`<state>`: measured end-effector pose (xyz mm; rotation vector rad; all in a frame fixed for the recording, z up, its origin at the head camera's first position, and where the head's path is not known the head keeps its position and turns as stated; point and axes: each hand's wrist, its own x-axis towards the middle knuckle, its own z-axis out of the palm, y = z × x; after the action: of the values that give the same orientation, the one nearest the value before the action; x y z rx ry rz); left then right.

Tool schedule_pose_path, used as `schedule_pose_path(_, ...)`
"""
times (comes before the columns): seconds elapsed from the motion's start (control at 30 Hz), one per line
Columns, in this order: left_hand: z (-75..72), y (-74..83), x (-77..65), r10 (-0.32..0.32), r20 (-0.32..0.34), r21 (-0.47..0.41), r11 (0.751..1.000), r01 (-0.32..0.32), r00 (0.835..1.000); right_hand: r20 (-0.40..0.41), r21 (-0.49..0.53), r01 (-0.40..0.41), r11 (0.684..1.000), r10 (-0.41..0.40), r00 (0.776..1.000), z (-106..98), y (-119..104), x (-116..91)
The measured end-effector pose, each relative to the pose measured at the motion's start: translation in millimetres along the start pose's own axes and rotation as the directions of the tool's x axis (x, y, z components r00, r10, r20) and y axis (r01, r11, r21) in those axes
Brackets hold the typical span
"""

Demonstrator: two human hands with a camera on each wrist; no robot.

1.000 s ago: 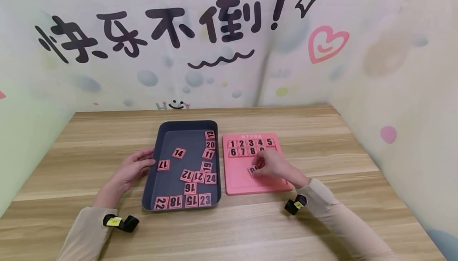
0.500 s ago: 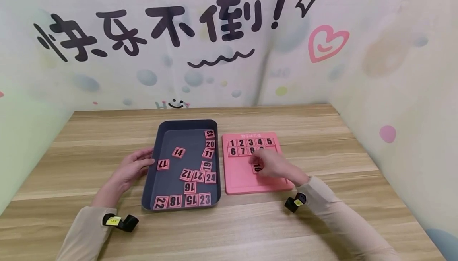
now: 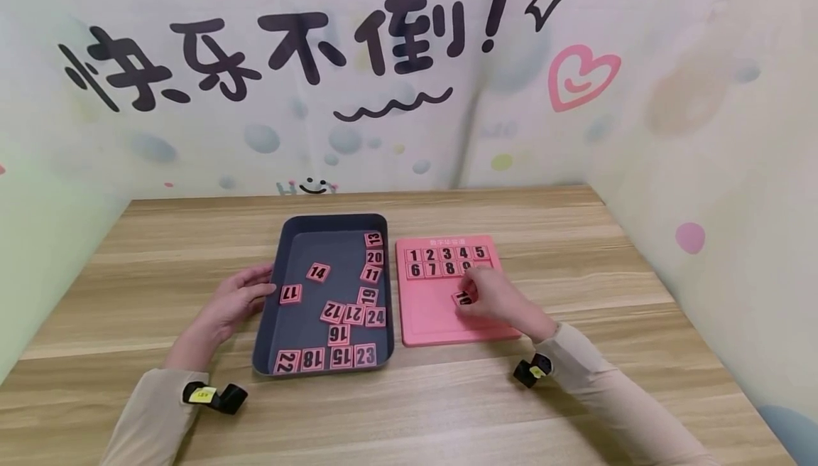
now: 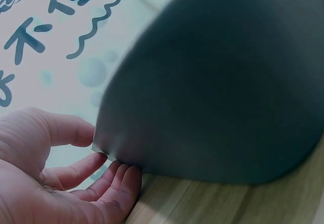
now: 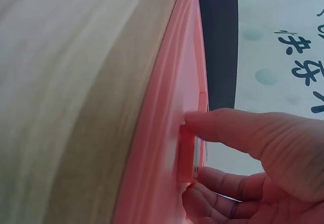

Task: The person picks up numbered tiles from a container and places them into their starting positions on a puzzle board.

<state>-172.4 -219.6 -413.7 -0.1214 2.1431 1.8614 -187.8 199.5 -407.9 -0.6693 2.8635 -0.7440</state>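
Now the dark tray [image 3: 295,331] is holding loose pink number tiles [image 3: 339,335], most of them crowding its right and near sides. Just right of the tray, a pink board [image 3: 428,317] is carrying tiles 1 to 9 [image 3: 449,268], and there the right hand [image 3: 495,299] is pinching tile 10 [image 3: 461,298] between thumb and fingers. Left of the tray, the left hand [image 3: 236,302] is touching its wall, fingers relaxing. Tray and board are sitting on a wood-grain counter [image 3: 447,409], a printed wall [image 3: 383,146] rising behind the tray. Only the right wrist view is showing tile 10's thick side.
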Motion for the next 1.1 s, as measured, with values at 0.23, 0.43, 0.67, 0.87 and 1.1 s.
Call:
schedule_pose_path(0.23,0.7,-0.2,-0.4,-0.006,-0.003,-0.004,1.0,0.006,1.0,0.021,-0.073,0.029,0.997,-0.027,0.999,-7.7,2.7,-5.4)
schedule_pose_path(0.43,-0.2,-0.3,-1.5,-0.012,-0.009,-0.004,1.0,0.012,1.0,0.004,-0.087,-0.013,0.996,0.013,1.0,-15.3,14.1,-7.0)
schedule_pose_path(0.67,-0.6,-0.3,-0.9,-0.014,-0.005,-0.007,1.0,0.014,1.0,-0.021,-0.075,-0.003,0.997,0.002,1.0,-19.6,24.8,-3.4)
schedule_pose_path(0.87,-0.3,-0.6,-1.0,-0.009,-0.002,0.004,1.0,0.009,1.0,-0.051,-0.09,-0.046,0.995,0.042,0.998,-21.2,28.0,1.7)
schedule_pose_path(1.1,-0.2,-0.4,0.0,-0.005,-0.003,0.005,1.0,0.005,1.0,-0.066,-0.086,-0.065,0.994,0.06,0.996,-23.9,31.7,9.1)
